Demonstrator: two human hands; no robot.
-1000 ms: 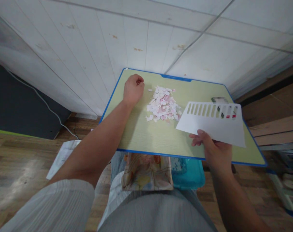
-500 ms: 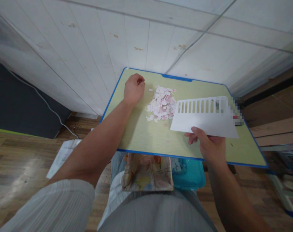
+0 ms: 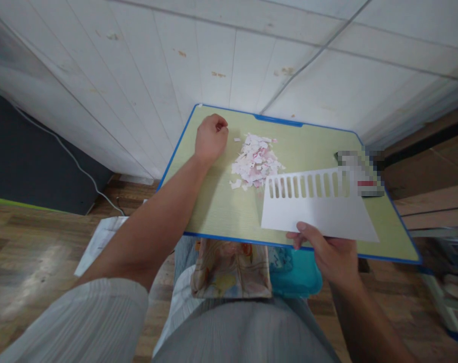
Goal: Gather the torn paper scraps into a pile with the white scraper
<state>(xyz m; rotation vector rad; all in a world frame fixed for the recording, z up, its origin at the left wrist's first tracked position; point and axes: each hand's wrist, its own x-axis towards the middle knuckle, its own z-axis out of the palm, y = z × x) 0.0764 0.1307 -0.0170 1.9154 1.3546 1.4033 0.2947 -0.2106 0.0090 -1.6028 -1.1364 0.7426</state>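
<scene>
My right hand (image 3: 333,254) grips the near edge of a white sheet (image 3: 312,214) with a row of slots cut along its far side, the thumb on top and the fingers beneath. This slotted sheet is held over the right front of a small yellow-green table (image 3: 221,214) with a blue rim. A heap of torn white and pink paper scraps (image 3: 255,161) lies near the sheet's left corner. Left of the heap, my left hand (image 3: 212,136) rests on the tabletop, fingers curled into a loose fist with nothing visible in them.
At the table's right end lies a pixelated flat object (image 3: 365,174). A patterned fabric container (image 3: 232,275) and a turquoise tub (image 3: 299,275) are below the front edge. Behind the table stands a white panelled wall (image 3: 214,55) with a cable (image 3: 308,63).
My right hand has drawn the slotted sheet nearer to me, slightly down from the heap. More of the pixelated object shows. My left hand stays in place.
</scene>
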